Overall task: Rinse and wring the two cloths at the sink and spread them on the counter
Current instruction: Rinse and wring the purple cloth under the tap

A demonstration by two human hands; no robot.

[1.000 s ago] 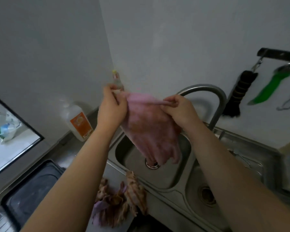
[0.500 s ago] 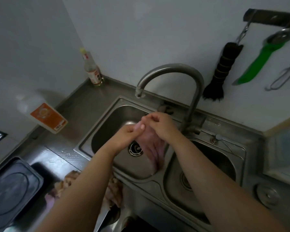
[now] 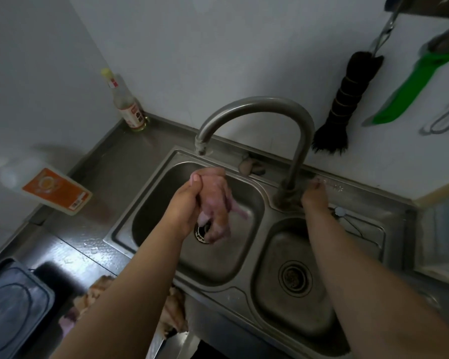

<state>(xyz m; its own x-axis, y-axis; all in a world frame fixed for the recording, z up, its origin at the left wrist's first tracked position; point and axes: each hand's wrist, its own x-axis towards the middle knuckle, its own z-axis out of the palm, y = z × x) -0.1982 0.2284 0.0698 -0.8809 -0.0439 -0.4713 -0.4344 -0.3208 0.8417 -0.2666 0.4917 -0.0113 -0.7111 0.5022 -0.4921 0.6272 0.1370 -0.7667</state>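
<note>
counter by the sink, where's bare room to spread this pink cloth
Bare steel lies along the counter left of the left basin, between the glass bottle in the corner and the white bottle. The front-left edge is crowded: the second cloth beside the dark tray. The left hand grips the pink cloth.

Home kitchen: steel double sink (image 3: 244,290), gooseneck tap (image 3: 257,106), steel worktop (image 3: 130,154), wall-hung brush (image 3: 344,104), bottles in corner.

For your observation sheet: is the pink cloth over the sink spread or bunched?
Bunched: the left hand grips the pink cloth in a wad beneath the spout.
</note>
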